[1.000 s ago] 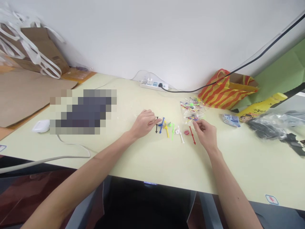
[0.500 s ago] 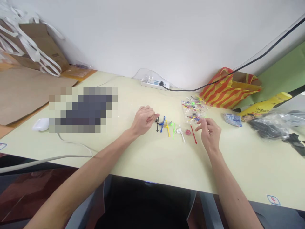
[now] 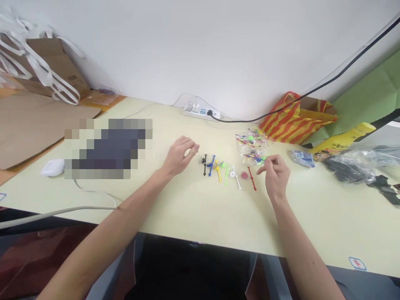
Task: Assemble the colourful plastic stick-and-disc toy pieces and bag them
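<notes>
A row of small plastic picks lies on the pale table [image 3: 200,212]: black [image 3: 204,163], blue [image 3: 212,164], yellow [image 3: 218,170], green [image 3: 226,171], white [image 3: 236,176] and red [image 3: 251,177]. My left hand [image 3: 178,155] rests just left of the black pick, fingers curled and pinched, with nothing that I can make out in them. My right hand [image 3: 274,175] hovers to the right of the red pick, fingertips pinched together beside a clear bag of coloured picks [image 3: 251,146].
A white power strip [image 3: 201,111] sits by the wall, with a black cable running right. A red-and-yellow striped bag [image 3: 295,118], a yellow bottle [image 3: 342,141] and dark plastic wrap [image 3: 359,166] lie to the right. A blurred-out object, a white mouse [image 3: 52,167] and cardboard [image 3: 34,121] are at the left.
My left hand has drawn back leftward from the black and blue picks. My right hand has shifted slightly right, away from the red pick.
</notes>
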`<state>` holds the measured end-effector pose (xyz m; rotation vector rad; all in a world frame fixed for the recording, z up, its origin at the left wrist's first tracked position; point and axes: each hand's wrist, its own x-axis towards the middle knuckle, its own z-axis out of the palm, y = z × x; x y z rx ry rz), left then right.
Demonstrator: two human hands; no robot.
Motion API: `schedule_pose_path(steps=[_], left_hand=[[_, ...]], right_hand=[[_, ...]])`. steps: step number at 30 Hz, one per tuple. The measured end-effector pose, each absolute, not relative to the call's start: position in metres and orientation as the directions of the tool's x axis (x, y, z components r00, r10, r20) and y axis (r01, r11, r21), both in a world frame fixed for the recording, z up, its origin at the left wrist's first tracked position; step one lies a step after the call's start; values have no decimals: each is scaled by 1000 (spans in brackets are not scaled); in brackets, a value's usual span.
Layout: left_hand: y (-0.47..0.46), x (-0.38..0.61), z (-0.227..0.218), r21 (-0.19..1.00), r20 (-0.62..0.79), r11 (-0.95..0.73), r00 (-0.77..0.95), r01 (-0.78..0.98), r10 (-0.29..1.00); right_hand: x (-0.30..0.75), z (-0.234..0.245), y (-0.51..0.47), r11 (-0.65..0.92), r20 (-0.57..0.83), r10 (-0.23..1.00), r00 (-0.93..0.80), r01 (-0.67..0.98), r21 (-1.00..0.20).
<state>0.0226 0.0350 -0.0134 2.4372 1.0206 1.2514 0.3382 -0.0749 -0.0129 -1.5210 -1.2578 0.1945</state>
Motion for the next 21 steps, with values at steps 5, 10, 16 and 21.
schedule_pose_path(steps=[5, 10, 16, 21], left_hand=[[50, 7, -17, 495, 504, -685, 465, 535, 728], [49, 12, -21, 429, 421, -724, 589, 541, 690], [39, 20, -23, 386, 317, -758, 697, 525, 644], [41, 17, -26, 383, 314, -764, 704, 520, 637]], right_hand=[[322, 5, -59, 262, 483, 858, 174, 661, -703], [281, 15, -38, 439, 469, 856, -217, 784, -439], [245, -1, -35, 512, 521, 785, -335, 824, -243], [252, -17, -46, 476, 566, 774, -284, 850, -224]])
